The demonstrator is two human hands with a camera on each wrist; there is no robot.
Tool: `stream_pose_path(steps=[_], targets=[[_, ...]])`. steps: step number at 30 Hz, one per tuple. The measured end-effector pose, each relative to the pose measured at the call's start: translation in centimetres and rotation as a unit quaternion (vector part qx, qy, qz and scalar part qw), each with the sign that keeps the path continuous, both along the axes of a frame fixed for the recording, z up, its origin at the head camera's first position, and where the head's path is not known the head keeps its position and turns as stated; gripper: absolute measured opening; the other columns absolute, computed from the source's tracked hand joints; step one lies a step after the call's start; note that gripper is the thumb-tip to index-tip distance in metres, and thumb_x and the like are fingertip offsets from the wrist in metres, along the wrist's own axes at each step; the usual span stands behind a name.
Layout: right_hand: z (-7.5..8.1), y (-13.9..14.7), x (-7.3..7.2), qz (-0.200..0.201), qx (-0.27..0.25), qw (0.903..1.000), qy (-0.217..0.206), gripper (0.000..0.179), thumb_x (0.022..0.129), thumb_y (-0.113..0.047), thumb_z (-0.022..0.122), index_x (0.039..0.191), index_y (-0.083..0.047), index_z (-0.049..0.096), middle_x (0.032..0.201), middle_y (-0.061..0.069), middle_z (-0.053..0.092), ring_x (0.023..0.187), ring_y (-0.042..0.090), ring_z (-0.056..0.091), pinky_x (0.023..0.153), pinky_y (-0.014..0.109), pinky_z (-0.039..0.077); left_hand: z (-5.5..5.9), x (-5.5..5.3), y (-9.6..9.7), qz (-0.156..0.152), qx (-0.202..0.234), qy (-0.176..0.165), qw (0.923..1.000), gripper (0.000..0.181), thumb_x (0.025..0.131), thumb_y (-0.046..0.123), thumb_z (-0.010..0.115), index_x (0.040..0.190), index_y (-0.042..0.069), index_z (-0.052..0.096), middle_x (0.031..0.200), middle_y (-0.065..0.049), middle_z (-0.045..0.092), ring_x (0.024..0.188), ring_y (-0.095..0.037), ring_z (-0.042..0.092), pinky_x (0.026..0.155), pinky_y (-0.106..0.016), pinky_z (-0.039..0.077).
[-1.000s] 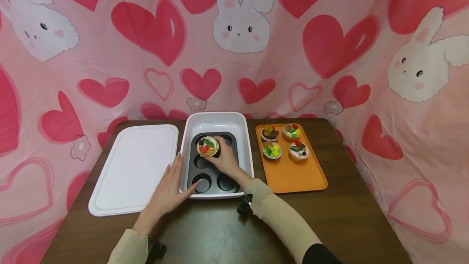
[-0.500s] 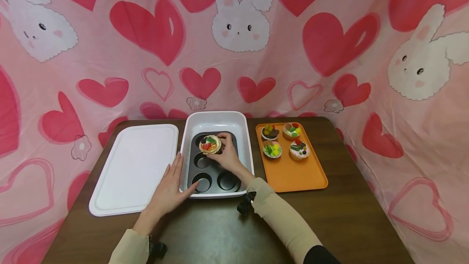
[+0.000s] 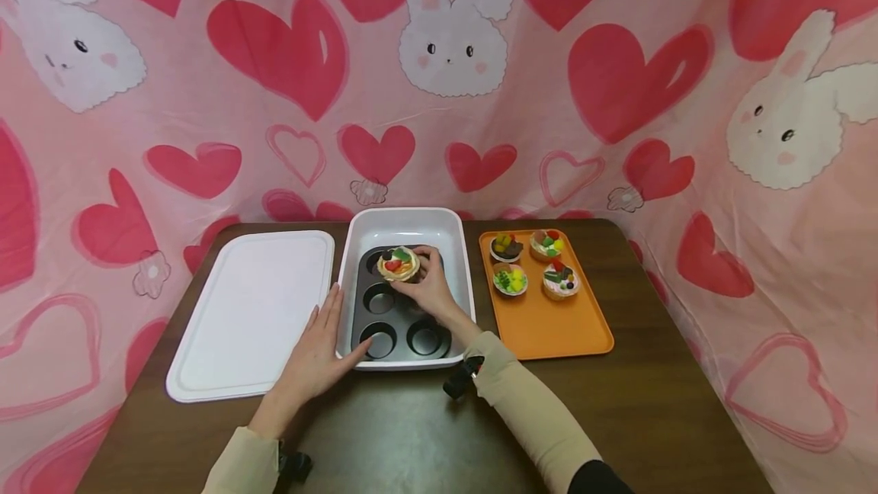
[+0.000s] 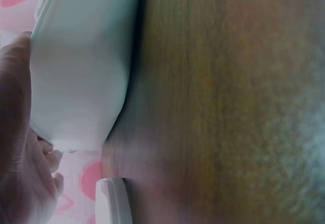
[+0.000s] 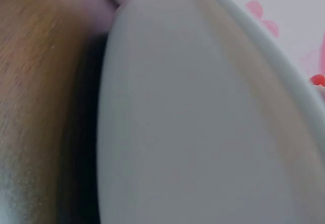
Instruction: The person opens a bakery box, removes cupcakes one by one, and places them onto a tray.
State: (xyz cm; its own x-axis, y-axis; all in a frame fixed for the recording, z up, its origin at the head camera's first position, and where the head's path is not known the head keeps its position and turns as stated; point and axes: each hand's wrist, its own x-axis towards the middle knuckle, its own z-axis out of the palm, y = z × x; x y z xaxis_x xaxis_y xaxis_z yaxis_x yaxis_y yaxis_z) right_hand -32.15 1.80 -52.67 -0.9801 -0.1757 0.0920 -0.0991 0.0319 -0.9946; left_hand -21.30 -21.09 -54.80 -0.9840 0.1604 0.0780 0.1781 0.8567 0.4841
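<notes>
In the head view my right hand [image 3: 434,288] pinches a fruit tart [image 3: 398,264] by its side, thumb at the near edge and fingers at the far one. The tart has a cream rim with red, green and dark pieces on top. It hangs over the far cups of a dark muffin tin [image 3: 401,319], overlapping them. That tin lies inside a deep white basin [image 3: 469,280]. My left hand [image 3: 318,353] rests on the basin's near left corner with fingers straight and thumb spread. The left wrist view shows the same hand [image 4: 20,148] against the basin's outer wall [image 4: 81,66].
A flat white lid-like board [image 3: 250,319] lies left of the basin. To the right, an orange tray [image 3: 555,334] carries several small tarts [image 3: 560,280] at its far end. The brown table [image 3: 405,433] reaches back to a pink curtain [image 3: 384,97] with hearts and rabbits.
My right hand has shifted slightly right and away from me over the tin, carrying the tart with it. The left hand has stayed on the basin's corner.
</notes>
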Motion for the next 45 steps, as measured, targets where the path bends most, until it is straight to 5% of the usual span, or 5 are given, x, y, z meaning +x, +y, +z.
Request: stream_pose_path(steps=[13,23,32,40,45], targets=[[2.4,3.5,-0.1,-0.053,-0.026,0.9979,-0.027,0.072,0.087,0.011,0.082,0.144,-0.004,0.04,0.142,0.033,0.068,0.121,0.024,0.071,0.097,0.018,0.056,0.1,-0.1,0.1,-0.007,0.001,0.001,1.0,0.114,0.096,0.059,0.074,0.177,0.005,0.013,0.186,-0.017,0.012,0.171,-0.042,0.025,0.138,-0.064,0.021],[2.9,7.2,1.4,-0.045,-0.037,0.9979,-0.028,0.078,0.089,0.014,0.079,0.151,-0.004,0.035,0.154,0.03,0.06,0.141,0.033,0.062,0.129,0.052,0.046,0.1,-0.2,0.1,-0.006,0.006,-0.001,1.0,0.115,0.096,0.059,0.074,0.177,0.007,0.011,0.187,-0.016,0.011,0.171,-0.043,0.024,0.139,-0.065,0.02],[3.3,11.0,3.3,-0.061,-0.018,0.9976,-0.027,0.083,0.09,0.015,0.077,0.157,-0.001,0.029,0.165,0.028,0.052,0.149,0.04,0.055,0.104,0.008,0.05,0.2,-0.3,-0.2,-0.006,0.001,0.004,1.0,0.115,0.096,0.058,0.074,0.177,0.006,0.012,0.187,-0.016,0.011,0.17,-0.044,0.025,0.138,-0.065,0.02],[2.9,13.3,4.5,-0.061,-0.018,0.9977,-0.022,0.082,0.091,0.019,0.074,0.155,-0.001,0.027,0.166,0.029,0.048,0.126,0.004,0.063,0.102,0.009,0.054,0.2,-0.1,-0.2,-0.009,0.003,0.004,0.9999,0.114,0.096,0.058,0.074,0.177,0.005,0.013,0.186,-0.017,0.012,0.171,-0.042,0.024,0.139,-0.065,0.02],[2.6,14.4,5.1,-0.066,-0.035,0.9963,-0.043,0.078,0.093,0.017,0.072,0.153,-0.006,0.029,0.165,0.03,0.048,0.118,-0.005,0.064,0.101,0.01,0.056,0.3,0.1,-0.2,-0.008,0.002,0.003,1.0,0.114,0.096,0.059,0.073,0.176,0.005,0.013,0.186,-0.017,0.012,0.171,-0.043,0.025,0.139,-0.065,0.02]])
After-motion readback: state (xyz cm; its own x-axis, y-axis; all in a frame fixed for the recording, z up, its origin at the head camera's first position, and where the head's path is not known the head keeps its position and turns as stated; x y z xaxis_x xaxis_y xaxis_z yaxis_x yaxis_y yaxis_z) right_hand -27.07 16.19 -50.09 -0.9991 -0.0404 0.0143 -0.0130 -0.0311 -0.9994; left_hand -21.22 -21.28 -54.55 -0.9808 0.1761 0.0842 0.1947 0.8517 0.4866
